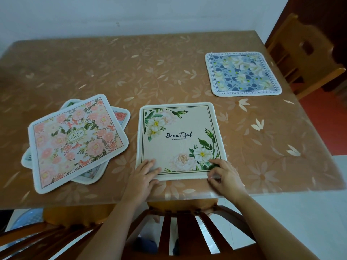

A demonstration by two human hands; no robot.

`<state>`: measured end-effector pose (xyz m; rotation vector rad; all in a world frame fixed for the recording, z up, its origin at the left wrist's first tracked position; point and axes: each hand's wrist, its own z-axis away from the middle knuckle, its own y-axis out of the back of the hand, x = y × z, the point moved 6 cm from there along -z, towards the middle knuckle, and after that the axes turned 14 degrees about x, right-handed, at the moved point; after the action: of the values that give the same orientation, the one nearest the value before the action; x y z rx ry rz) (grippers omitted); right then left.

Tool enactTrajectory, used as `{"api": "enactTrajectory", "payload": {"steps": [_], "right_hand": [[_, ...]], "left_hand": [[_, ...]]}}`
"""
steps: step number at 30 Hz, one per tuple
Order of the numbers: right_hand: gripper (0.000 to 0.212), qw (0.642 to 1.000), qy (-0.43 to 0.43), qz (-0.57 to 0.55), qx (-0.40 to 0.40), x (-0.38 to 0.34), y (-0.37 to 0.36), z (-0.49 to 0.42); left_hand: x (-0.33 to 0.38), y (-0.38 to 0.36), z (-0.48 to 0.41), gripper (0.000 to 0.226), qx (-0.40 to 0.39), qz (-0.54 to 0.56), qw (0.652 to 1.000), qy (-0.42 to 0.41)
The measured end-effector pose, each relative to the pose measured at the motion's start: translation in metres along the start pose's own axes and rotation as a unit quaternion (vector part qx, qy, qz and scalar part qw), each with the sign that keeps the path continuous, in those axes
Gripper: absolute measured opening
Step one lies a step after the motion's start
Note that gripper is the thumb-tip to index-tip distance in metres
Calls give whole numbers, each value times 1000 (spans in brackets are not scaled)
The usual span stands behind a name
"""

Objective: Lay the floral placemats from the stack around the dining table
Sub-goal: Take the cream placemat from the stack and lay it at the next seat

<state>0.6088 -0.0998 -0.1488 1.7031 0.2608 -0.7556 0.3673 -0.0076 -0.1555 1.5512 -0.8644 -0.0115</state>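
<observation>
- We see the beige placemat (180, 139), printed with white flowers and the word "Beautiful", lying flat at 6 o'clock on the tabletop (150, 72), just inside the near edge.
- The left hand (144, 172) rests on that placemat's 7 o'clock corner, with its fingers straight and flat on top, gripping nothing.
- The right hand (224, 175) is at the 5 o'clock corner with its fingers curled, and we read it as pinching the placemat's edge there between thumb and fingertips.
- At 8 o'clock on the tabletop lies the stack (75, 141) of placemats, fanned crookedly. The top one is pink-flowered, and corners of others show beneath it. It lies near the beige placemat without touching it.
- At 2 o'clock we find a blue placemat (244, 74) with pale flowers and a lettered border, flat and well apart from the rest.
- A wooden chair (187, 231) stands at the 6 o'clock side, below the arms, and a second chair (304, 53) stands at the 3 o'clock side.
</observation>
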Motion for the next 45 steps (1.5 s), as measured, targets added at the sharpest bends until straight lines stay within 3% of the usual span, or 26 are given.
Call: {"api": "enactTrajectory", "payload": {"steps": [11,17,20,24,31,45], "right_hand": [[8,1000,9,8,6,1,-3,2],[22,1000,13,8,0,1,-1,4],[44,990,63,100,-77,4,-15,9],[51,966,83,203,-136,6,-33,9],[64,951,83,273,-118,-22,-65,-11],[65,964,84,244,-64,-14,-87,-138]], "left_hand": [[-4,-2,-1,37,-10,9,1000,7],[-18,5,-3,32,50,66,991,108],[-24,-1,-2,46,-3,-36,994,99],[-19,-25,3,62,-88,-187,976,74],[12,-46,-15,65,-74,-185,980,32],[-6,-70,-123,58,-27,-170,984,37]]}}
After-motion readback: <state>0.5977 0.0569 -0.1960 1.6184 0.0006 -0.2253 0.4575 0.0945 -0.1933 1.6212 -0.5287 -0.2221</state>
